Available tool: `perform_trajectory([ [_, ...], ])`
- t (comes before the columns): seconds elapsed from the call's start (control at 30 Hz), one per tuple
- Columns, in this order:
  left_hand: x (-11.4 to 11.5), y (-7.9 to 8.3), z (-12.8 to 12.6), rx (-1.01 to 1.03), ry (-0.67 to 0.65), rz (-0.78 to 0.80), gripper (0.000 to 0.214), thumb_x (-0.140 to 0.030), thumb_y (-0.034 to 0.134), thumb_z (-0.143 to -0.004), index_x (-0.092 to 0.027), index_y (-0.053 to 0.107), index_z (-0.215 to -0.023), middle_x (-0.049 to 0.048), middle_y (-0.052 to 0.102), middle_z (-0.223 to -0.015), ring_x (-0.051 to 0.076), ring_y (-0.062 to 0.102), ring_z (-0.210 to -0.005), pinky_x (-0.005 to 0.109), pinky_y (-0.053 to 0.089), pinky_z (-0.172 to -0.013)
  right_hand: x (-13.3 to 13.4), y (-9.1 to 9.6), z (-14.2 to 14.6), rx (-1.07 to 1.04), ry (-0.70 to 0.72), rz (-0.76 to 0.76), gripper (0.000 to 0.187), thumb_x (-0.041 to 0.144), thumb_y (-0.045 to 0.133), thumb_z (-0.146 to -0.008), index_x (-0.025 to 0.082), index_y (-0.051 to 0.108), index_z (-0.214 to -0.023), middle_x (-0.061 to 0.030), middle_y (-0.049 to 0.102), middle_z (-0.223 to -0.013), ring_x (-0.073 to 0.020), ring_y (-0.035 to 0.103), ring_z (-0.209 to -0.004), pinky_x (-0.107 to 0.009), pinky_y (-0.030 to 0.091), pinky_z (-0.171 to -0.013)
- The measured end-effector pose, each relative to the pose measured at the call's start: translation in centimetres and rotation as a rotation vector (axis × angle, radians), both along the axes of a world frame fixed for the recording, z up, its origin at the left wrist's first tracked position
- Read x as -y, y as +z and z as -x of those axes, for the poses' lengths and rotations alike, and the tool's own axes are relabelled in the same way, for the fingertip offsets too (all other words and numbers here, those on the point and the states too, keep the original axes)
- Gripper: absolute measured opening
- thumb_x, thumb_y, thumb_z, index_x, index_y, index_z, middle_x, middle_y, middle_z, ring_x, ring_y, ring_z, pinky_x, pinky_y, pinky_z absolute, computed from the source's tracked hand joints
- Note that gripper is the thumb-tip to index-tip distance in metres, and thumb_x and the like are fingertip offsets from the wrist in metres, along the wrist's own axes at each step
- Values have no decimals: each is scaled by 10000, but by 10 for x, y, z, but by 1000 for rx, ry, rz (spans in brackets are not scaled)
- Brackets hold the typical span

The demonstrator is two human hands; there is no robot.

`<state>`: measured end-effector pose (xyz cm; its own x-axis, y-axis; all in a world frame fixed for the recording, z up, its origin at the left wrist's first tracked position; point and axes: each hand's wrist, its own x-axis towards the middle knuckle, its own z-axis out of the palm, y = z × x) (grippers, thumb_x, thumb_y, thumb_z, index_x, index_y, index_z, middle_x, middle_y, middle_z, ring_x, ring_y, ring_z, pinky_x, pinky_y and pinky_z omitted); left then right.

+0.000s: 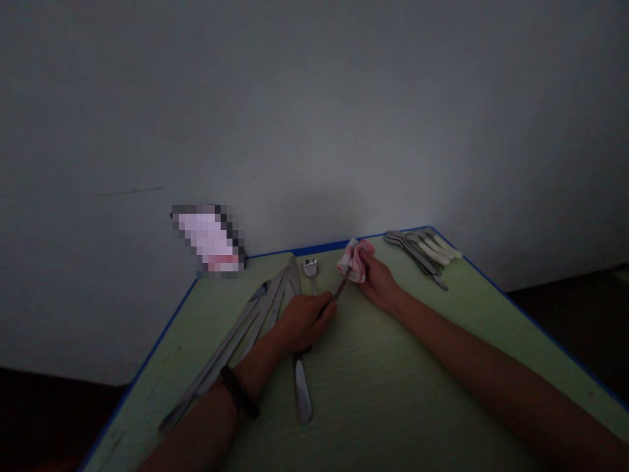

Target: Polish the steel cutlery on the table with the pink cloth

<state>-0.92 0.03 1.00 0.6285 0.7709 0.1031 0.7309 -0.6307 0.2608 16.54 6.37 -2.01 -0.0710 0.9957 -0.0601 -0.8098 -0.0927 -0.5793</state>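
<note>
My left hand (pixel 305 321), with a black band on its wrist, is closed on the handle of a thin metal piece of cutlery (pixel 340 288). Its far end runs into a crumpled pink-and-white cloth (pixel 352 263), so its kind is hidden. My right hand (pixel 381 282) pinches the cloth around that end. Just beyond my left hand lies a spoon (pixel 310 267), bowl away from me. Long metal utensils (pixel 240 328) lie fanned out to the left, partly behind my left forearm. A broad metal handle (pixel 303 393) shows below that hand.
A green table (pixel 383 387) with a blue edge stands against a grey wall (pixel 314 118). At its back right lies a pile of spoons or forks (pixel 417 252), some white-handled. A blurred-out phone-like object (pixel 209 239) leans at the back left corner.
</note>
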Motion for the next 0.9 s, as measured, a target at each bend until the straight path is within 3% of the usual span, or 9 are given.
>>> perform_trajectory([
  [0.33,2,1,0,38,-31,2,307,-340,340,-887,-180,503,-682,-33,460,-500,95,470,-463,215,291,-491,8,7,1,63,72,-39,121,288,619,-753,196,606,-829,26,626,-776,-99,552,-677,-256,482,-688],
  [0.6,2,-1,2,98,-23,-42,287,-306,371,-858,-177,483,-627,-42,429,-476,82,439,-435,215,289,-489,4,1,2,105,79,-30,158,299,639,-734,196,610,-850,22,638,-771,-99,559,-669,-235,463,-635],
  [0.9,4,1,-1,83,-6,-7,236,-346,351,-884,-181,500,-802,-36,499,-542,99,467,-471,221,291,-487,12,6,1,195,98,-35,226,309,669,-712,161,622,-876,-1,656,-773,-105,573,-671,-234,459,-656],
])
